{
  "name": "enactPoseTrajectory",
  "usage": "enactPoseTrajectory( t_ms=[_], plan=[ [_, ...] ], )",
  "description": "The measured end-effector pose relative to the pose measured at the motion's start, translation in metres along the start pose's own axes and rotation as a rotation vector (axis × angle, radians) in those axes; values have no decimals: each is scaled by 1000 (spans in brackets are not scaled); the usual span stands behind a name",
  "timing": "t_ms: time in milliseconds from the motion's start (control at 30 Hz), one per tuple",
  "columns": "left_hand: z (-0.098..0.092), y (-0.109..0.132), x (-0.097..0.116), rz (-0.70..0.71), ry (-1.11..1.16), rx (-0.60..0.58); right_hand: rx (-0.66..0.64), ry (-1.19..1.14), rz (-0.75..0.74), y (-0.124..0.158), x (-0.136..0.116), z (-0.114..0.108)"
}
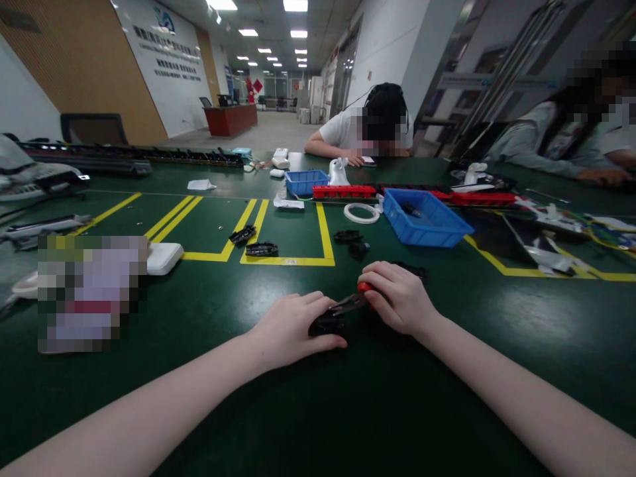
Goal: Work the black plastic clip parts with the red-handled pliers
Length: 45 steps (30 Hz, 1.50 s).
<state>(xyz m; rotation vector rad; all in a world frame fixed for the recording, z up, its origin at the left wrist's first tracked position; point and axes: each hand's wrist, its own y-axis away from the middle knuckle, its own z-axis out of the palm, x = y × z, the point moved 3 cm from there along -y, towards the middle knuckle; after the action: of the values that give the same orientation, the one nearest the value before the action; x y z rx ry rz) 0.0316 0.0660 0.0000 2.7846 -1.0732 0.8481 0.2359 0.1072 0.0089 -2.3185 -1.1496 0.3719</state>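
Near the middle of the green table [278,424], my left hand [295,331] grips a small black part [328,323] between thumb and fingers. My right hand [400,298] is closed on a tool with red handles [365,287], apparently pliers. The tool's metal jaws point left and meet the upper edge of the black part. Dark pieces [411,270] lie just behind my right hand, partly hidden by it. Farther back are two more black parts [262,249] by the yellow tape, and others [348,236] to the right of the tape.
A blue bin [424,222] with dark items stands back right, with a white tape ring [361,212] beside it. A smaller blue bin [307,181] is farther back. A white box [163,258] lies left. Across the table, a person [342,136] leans forward; others sit at right.
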Motion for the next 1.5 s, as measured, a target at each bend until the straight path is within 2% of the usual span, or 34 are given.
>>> enactPoseTrajectory(
  t_ms=[267,367,667,767,867,967,1033,1100,1267,1500],
  plan=[
    [0,3,5,23,-65,13,0,91,-159,-1,-8,-4],
    [1,4,5,47,-110,-2,-10,139,-170,0,-3,-5],
    [0,3,5,75,-101,-43,-170,194,177,-1,16,3],
    [-1,2,5,96,19,-92,-212,198,201,-2,16,5],
    [-3,1,3,61,194,-111,-121,149,159,-4,7,2],
    [-3,-1,-4,-38,398,-110,-9,30,-38,-6,-14,-2],
    [-2,-1,-8,-112,567,-109,3,-27,-189,-6,-29,-2],
    [-1,-1,-11,-186,712,-106,-9,-59,-233,-5,-36,-1],
    [0,-1,-11,-289,897,-108,-49,-150,-144,-6,-35,2],
    [2,-5,-13,-386,1017,19,-127,-192,-99,-10,-40,2]
  ],
)
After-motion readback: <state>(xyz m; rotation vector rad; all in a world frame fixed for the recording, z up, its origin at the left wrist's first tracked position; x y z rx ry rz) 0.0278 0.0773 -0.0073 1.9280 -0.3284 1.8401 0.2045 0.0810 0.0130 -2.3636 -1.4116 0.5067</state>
